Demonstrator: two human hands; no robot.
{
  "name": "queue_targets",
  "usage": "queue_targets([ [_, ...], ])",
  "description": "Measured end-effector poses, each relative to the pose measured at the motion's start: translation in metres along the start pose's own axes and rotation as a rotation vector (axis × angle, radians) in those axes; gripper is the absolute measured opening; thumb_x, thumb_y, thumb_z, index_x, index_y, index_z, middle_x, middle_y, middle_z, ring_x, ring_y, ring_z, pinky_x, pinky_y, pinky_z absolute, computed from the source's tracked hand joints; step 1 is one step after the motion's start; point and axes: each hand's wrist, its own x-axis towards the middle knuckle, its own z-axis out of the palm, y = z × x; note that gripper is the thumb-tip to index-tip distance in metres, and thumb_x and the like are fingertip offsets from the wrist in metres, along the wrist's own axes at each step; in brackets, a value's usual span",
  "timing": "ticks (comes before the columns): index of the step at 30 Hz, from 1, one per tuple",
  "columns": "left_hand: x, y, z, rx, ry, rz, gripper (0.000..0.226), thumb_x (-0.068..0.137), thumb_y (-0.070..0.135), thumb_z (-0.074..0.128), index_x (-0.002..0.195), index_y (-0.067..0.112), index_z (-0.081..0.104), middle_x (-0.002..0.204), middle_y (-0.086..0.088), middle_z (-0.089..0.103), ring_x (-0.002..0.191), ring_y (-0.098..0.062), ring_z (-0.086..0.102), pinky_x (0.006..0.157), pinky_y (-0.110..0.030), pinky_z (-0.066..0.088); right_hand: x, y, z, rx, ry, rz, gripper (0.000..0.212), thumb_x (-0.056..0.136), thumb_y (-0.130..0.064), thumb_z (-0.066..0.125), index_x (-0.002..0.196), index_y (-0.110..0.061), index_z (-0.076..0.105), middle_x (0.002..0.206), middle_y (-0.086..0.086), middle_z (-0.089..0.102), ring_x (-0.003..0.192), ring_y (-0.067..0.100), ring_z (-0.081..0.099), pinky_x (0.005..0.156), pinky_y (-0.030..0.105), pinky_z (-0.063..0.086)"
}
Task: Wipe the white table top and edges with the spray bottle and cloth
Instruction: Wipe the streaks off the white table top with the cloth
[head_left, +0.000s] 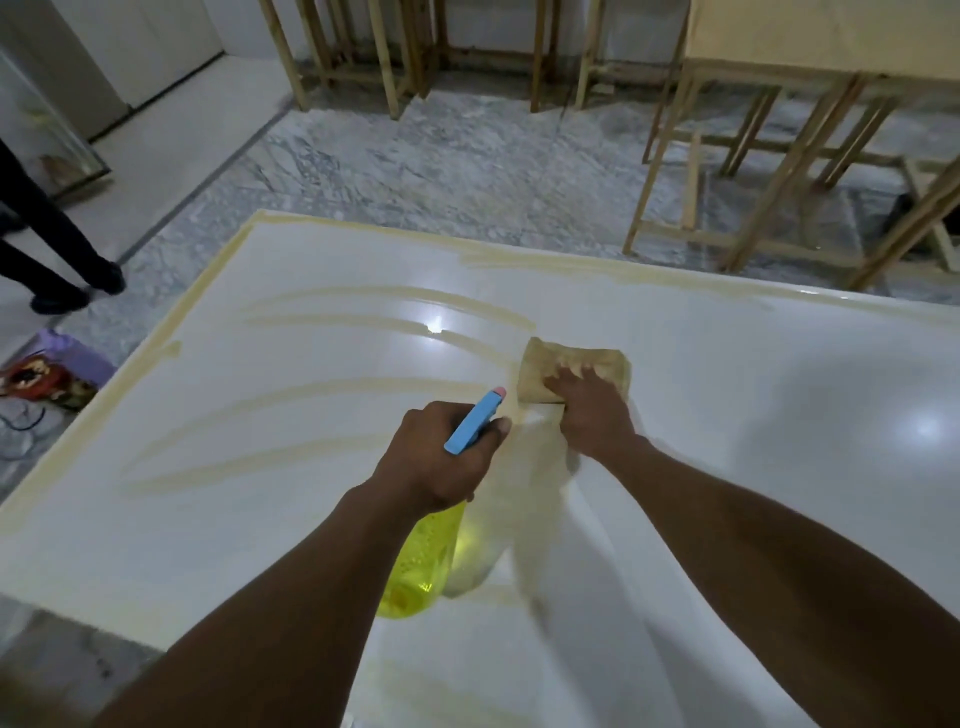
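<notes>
Gripping spray bottle in left hand, fingers curled round neck, above white table; pressing cloth onto table middle with right hand, fingers spread.

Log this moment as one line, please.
left hand: grips spray bottle | right hand: presses cloth on table | yellowish streaks across top

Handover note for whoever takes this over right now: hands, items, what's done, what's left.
Left hand: grips the spray bottle, held over the near part of the table top.
Right hand: fingers flat, pressing the cloth on the table top, mid-surface.
Done: yellowish streaks of spray cross the left half and run along the far and left edges.
Left: wipe those streaks off. The right half shows no streaks; I cannot tell whether it has been cleaned.
</notes>
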Motion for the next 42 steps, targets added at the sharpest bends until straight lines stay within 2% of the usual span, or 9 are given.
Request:
queue_targets([
  [9,-0.146,-0.038,-0.007,-0.008,-0.010,0.012,0.046,0.099,0.042,0.065,0.069,0.008,0.056,0.061,-0.015,0.061,0.049,-0.024,0.072,0.062,-0.041,0.063,-0.207,-0.102,0.072,0.098,-0.030,-0.028,0.062,0.094,-0.012,0.046,0.152,-0.030,0.035,0.163,0.000,0.025,0.152,0.034,0.010,0.121,0.049,0.019],
  [13,-0.204,-0.060,-0.013,-0.013,-0.003,-0.015,0.049,0.099,0.043,0.064,0.076,-0.001,0.060,0.068,-0.024,0.066,0.046,-0.020,0.070,0.055,-0.032,0.058,-0.270,-0.140,0.081,-0.036,-0.130,-0.020,0.063,0.096,-0.014,0.042,0.154,-0.031,0.028,0.165,-0.001,0.019,0.153,0.031,0.008,0.118,0.045,0.025],
  [15,-0.222,-0.066,-0.015,0.042,-0.009,-0.011,0.048,0.100,0.043,0.063,0.069,0.005,0.057,0.059,-0.015,0.061,0.041,-0.012,0.062,0.047,-0.020,0.047,-0.283,-0.145,0.069,-0.028,-0.199,-0.025,0.053,0.097,-0.017,0.043,0.149,-0.027,0.040,0.159,0.003,0.034,0.148,0.030,0.027,0.111,0.038,0.036],
  [18,-0.236,-0.066,-0.019,0.076,-0.009,-0.015,0.052,0.099,0.045,0.061,0.070,0.003,0.057,0.057,-0.012,0.058,0.047,-0.020,0.058,0.051,-0.019,0.041,-0.286,-0.139,0.034,0.251,-0.214,0.014,0.041,0.094,-0.012,0.046,0.130,-0.024,0.062,0.133,0.007,0.062,0.120,0.028,0.057,0.096,0.034,0.047],
  [21,-0.239,-0.055,-0.026,0.021,-0.017,-0.014,0.051,0.100,0.043,0.061,0.077,-0.003,0.057,0.059,-0.010,0.058,0.045,-0.018,0.066,0.048,-0.015,0.045,-0.280,-0.124,-0.019,0.942,-0.160,0.274,0.033,0.093,-0.003,0.046,0.117,-0.012,0.068,0.119,0.015,0.067,0.094,0.023,0.064,0.077,0.030,0.053],
  [26,-0.229,-0.024,-0.034,0.119,-0.099,0.048,0.046,0.099,0.048,0.059,0.070,0.014,0.053,0.062,-0.006,0.060,0.055,-0.027,0.074,0.055,-0.030,0.056,-0.273,-0.107,-0.078,1.708,-0.246,0.377,0.043,0.096,-0.004,0.037,0.132,-0.015,0.058,0.125,0.017,0.067,0.107,0.036,0.068,0.080,0.047,0.057],
  [29,-0.218,-0.005,-0.031,0.252,-0.148,0.094,0.045,0.096,0.054,0.058,0.071,0.016,0.056,0.069,-0.012,0.065,0.064,-0.034,0.071,0.067,-0.045,0.060,-0.268,-0.103,-0.094,1.825,-0.271,0.331,0.044,0.099,-0.006,0.033,0.131,-0.020,0.059,0.127,0.016,0.067,0.109,0.037,0.067,0.079,0.051,0.058],
  [34,-0.209,0.006,-0.023,0.345,-0.188,0.118,0.044,0.092,0.059,0.059,0.060,0.030,0.049,0.064,0.003,0.056,0.059,-0.020,0.054,0.057,-0.027,0.039,-0.265,-0.101,-0.095,1.838,-0.344,0.304,0.044,0.099,-0.010,0.037,0.137,-0.021,0.056,0.132,0.017,0.063,0.117,0.039,0.063,0.081,0.053,0.057],
  [42,-0.214,0.012,-0.026,0.407,-0.151,0.106,0.046,0.096,0.053,0.058,0.061,0.024,0.052,0.062,0.001,0.054,0.053,-0.019,0.047,0.056,-0.030,0.040,-0.269,-0.101,-0.092,1.798,-0.330,0.312,0.044,0.099,-0.009,0.035,0.137,-0.019,0.056,0.132,0.016,0.064,0.120,0.038,0.062,0.091,0.051,0.054],
])
